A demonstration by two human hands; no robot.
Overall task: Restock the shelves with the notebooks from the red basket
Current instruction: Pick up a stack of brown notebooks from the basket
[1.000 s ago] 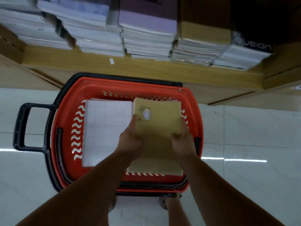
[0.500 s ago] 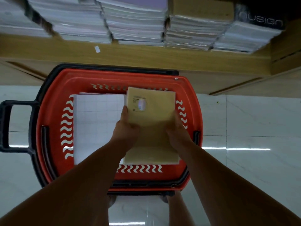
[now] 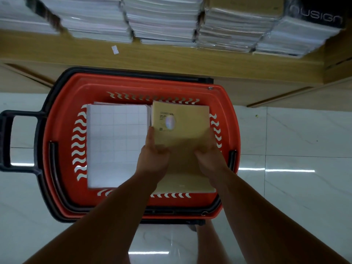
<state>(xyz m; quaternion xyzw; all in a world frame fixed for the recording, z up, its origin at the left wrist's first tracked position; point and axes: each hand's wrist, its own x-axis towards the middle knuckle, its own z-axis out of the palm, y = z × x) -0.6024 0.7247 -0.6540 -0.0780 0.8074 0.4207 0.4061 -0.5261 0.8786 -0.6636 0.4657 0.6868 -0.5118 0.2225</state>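
At far left, a black handle (image 3: 7,138) sticking out from the red basket (image 3: 61,141), flat over pale floor tiles (image 3: 295,141). Inside the basket, two piles side by side. On the left, a white grid-ruled notebook (image 3: 116,145), long axis running from the near rim to the shelf side, lying flat; edges of at least one more sheet or book peeking out beneath its far edge, exact count impossible to tell. On the right, a kraft-brown notebook (image 3: 182,122), same long axis, printed label and shiny round sticker toward the far left corner, far end raised a little toward the shelf. More brown covers beneath it near the front rim; number not clear.

Left hand (image 3: 154,161) clamped on the brown notebook's left edge, thumb lying up along that edge, fingers hidden beneath. Right hand (image 3: 209,159) closed on the right edge of the same notebook, thumb on the cover, fingers out of sight below. Both forearms reaching in from the bottom.

Beyond the basket, a wooden shelf (image 3: 171,60) with five stacks of wrapped notebooks (image 3: 163,21) in a row; rightmost one black-covered with pale lettering.
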